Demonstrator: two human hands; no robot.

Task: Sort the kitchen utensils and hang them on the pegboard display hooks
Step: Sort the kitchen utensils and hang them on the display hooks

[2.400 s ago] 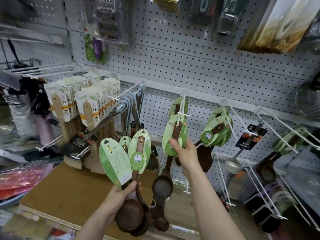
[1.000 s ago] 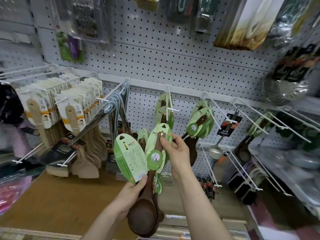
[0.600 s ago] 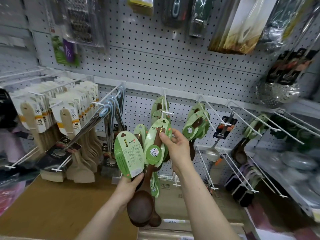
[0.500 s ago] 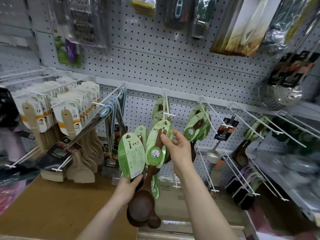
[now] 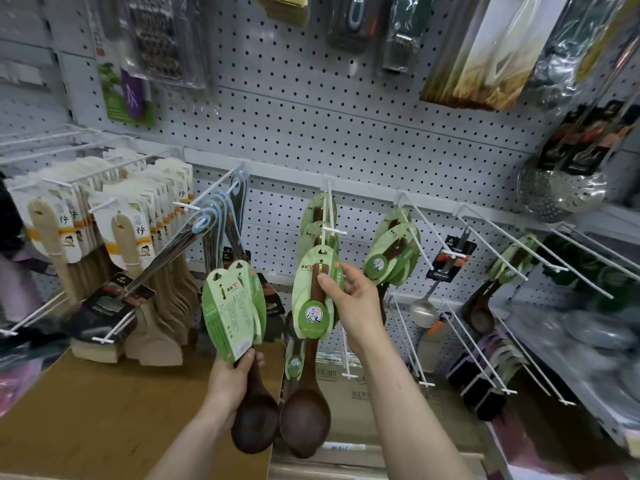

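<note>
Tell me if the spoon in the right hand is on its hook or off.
Off. The right hand pinches the spoon with its card's hang hole just below the hook tip, unthreaded.

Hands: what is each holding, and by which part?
Right hand pinches one dark wooden spoon with green card sleeve by its upper handle; left hand grips similar spoons just above their bowls.

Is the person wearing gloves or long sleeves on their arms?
No. The left hand and the right hand are bare, with no gloves. No ring, watch or bracelet shows. The left forearm and the right forearm are bare down to the picture's bottom edge, so no sleeves are in view.
</note>
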